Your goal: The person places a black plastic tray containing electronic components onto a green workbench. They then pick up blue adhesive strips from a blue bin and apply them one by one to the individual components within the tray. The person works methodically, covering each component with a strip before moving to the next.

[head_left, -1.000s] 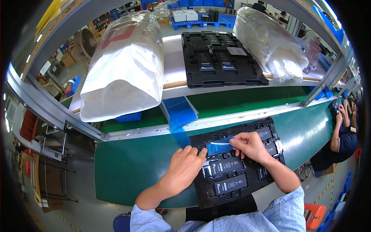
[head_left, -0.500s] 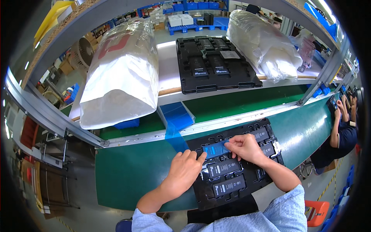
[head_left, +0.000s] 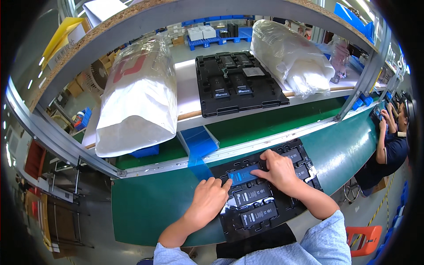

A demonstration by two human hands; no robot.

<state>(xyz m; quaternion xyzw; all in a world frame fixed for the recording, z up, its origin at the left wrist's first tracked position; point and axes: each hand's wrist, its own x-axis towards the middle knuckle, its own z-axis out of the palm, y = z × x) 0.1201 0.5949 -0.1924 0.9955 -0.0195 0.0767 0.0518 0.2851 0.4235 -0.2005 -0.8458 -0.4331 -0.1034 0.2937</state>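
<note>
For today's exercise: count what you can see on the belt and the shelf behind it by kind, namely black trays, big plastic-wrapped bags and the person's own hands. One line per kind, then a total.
Black trays: 2, one on the belt, one on the shelf
Plastic-wrapped bags: 2, left, right
Hands: 2, left hand, right hand
Total: 6

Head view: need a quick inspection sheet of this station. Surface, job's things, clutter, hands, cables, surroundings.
Surface: green conveyor belt, curved by the lens.
Job's things: black moulded tray on the belt, holding flat black battery-like parts; blue strip lies on one part.
Clutter: blue film pad at the belt rail.
Hands: left hand fingertips at the strip's left end; right hand pressing its right end. Neither closed around anything.
Cables: nothing seen.
Surroundings: shelf above with second black tray and two white plastic-wrapped bundles; a co-worker further along the belt; orange stool.
</note>
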